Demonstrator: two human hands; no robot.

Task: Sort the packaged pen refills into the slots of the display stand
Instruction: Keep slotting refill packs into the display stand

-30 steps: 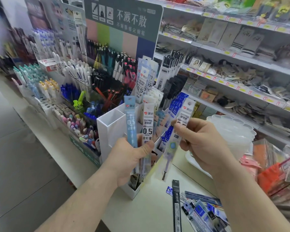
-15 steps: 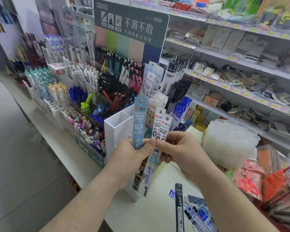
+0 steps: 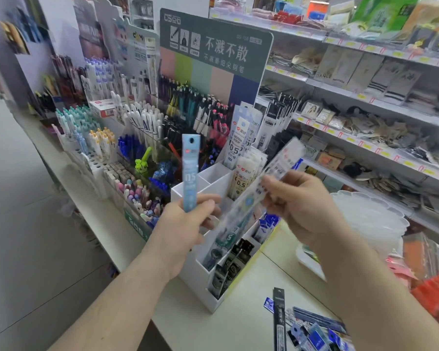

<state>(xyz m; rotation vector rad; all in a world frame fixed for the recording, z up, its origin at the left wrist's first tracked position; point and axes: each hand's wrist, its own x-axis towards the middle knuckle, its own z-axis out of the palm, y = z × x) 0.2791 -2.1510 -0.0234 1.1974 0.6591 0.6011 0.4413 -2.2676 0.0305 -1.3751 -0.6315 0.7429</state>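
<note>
Head view: left hand grips a light-blue refill pack — right hand pinches a clear, tilted refill pack above the white slotted stand.

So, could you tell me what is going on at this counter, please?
A person is sorting packaged pen refills into a white display stand. The left hand grips a light blue refill pack upright, while the right hand pinches a clear, tilted pack above the slots. More packs lie on the counter, not yet sorted.
</note>
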